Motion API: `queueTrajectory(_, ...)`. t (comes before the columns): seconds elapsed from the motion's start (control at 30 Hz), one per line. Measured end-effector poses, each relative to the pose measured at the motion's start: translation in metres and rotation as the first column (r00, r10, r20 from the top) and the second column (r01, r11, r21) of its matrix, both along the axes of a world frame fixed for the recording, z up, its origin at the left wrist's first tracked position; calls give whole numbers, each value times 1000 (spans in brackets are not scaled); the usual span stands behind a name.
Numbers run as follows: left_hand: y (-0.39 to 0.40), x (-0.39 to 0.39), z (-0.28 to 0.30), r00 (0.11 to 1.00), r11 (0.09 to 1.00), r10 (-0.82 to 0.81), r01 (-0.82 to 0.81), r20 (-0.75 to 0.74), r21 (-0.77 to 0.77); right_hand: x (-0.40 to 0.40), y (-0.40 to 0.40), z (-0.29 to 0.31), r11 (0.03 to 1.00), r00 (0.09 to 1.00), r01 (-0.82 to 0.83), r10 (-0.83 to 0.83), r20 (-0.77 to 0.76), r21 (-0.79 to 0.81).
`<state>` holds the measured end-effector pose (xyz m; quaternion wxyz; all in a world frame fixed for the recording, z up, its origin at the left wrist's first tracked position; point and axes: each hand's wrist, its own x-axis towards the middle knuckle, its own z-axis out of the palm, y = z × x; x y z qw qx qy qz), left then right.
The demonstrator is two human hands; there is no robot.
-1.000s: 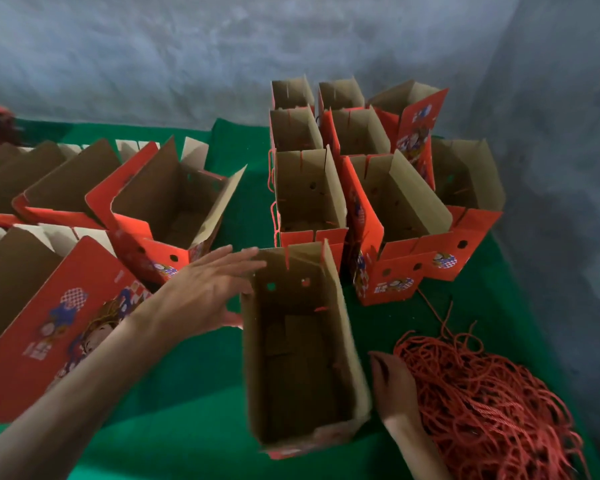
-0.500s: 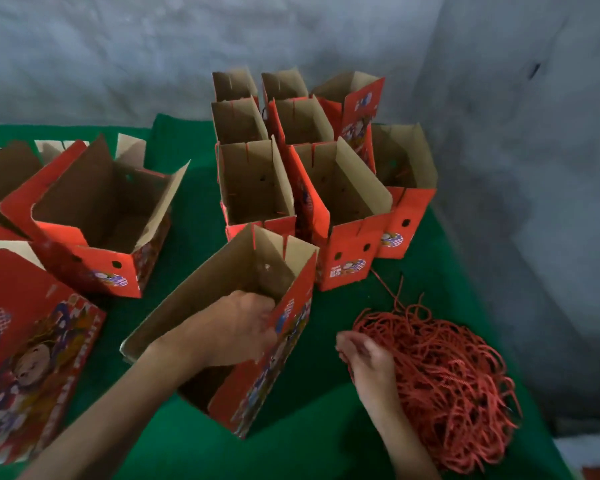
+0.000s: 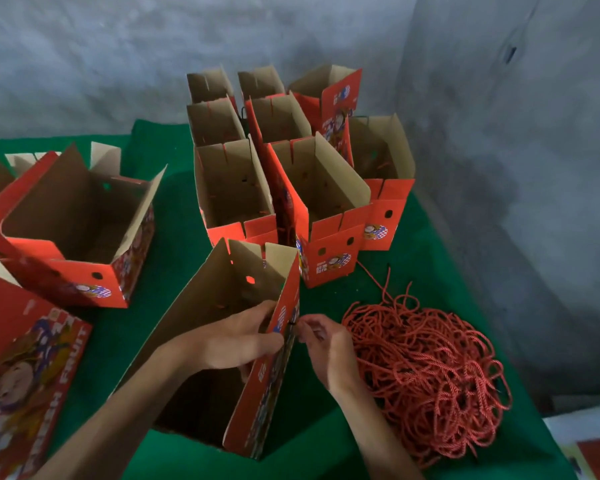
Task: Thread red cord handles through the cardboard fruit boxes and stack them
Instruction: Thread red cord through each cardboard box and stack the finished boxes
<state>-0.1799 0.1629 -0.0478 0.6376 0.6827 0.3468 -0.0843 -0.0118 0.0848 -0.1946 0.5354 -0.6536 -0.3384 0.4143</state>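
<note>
An open red cardboard fruit box stands tilted on the green cloth in front of me, brown inside. My left hand grips its right wall from inside, fingers over the top edge. My right hand is against the outside of that wall, fingertips pinching something small and dark at a hole; what it is cannot be made out. A tangled pile of red cords lies right beside my right hand.
Several open red boxes stand clustered at the back against the grey wall. More boxes sit at the left, one lying flat. The green cloth covers the table; its right edge runs by the wall.
My right hand has moved from the cord pile up to the box's outer wall. My left hand has slid forward along the wall's top edge. The view shifted right.
</note>
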Motion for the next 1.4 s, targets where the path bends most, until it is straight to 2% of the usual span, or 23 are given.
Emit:
queueTrajectory(0.1, -1, 4, -3, 998, 998, 66, -66, 3, -19, 2, -1, 7, 999, 999, -28, 29, 31, -17)
queueTrajectory(0.23, 2, 15, -11, 974, 973, 222, -218, -49, 74, -7, -1, 13, 998, 996, -14, 8, -93, -66)
queueTrajectory(0.3, 6, 20, -20, 976, 974, 186, -168, -113, 152, -13, 0, 14, 996, 980, 14, -31, -197, -87)
queueTrajectory(0.37, 9, 23, -28, 982, 967, 127, -91, -141, 239, -16, -1, 15, 998, 974, 27, -40, -224, -58)
queueTrajectory(0.5, 12, 30, -37, 961, 861, 141, 1, -239, 508, -12, -5, 18, 1000, 999, -20, 21, 36, -16)
queueTrajectory(0.6, 17, 33, -42, 939, 827, 144, 59, -313, 559, -3, -10, 14, 985, 981, -167, 171, 89, -54)
queueTrajectory(0.63, 20, 32, -45, 934, 828, 136, 75, -329, 555, 1, -14, 9, 967, 952, -226, 245, 184, -118)
queueTrajectory(0.67, 22, 32, -47, 931, 833, 142, 71, -336, 548, 6, -20, 2, 947, 887, -244, 305, 348, -209)
queueTrajectory(0.73, 24, 28, -49, 923, 848, 179, 31, -341, 529, 17, -35, -17, 936, 703, -135, 321, 635, -325)
queueTrajectory(0.77, 24, 27, -49, 919, 850, 210, -4, -332, 527, 23, -42, -24, 946, 666, -49, 270, 696, -321)
queueTrajectory(0.83, 21, 25, -44, 922, 838, 276, -92, -272, 537, 29, -48, -23, 952, 779, 53, 149, 609, -300)
queueTrajectory(0.87, 18, 24, -38, 926, 838, 308, -155, -219, 523, 32, -45, -18, 954, 869, 59, 95, 486, -293)
queueTrajectory(0.93, 10, 24, -17, 918, 868, 384, -322, -100, 379, 33, -31, 1, 975, 972, 49, 3, 234, -217)
queueTrajectory(1.0, 0, 23, 4, 904, 893, 424, -408, -53, 189, 31, -19, 27, 989, 997, 68, -71, -13, -132)
queueTrajectory(1.1, -12, 12, 21, 941, 943, 332, -329, -67, 52, 33, -5, 61, 999, 968, 41, -47, -246, -32)
queueTrajectory(1.17, -19, 4, 22, 962, 974, 228, -226, -149, 26, 37, -2, 74, 998, 958, 13, 5, -287, 58)
queueTrajectory(1.27, -26, -3, 18, 946, 997, 75, -70, -316, 28, 44, -6, 70, 998, 987, 20, -10, -158, 61)
queueTrajectory(1.4, -27, -6, 17, 922, 984, 167, -176, -349, 8, 50, -16, 30, 997, 998, 62, -63, -23, -36)
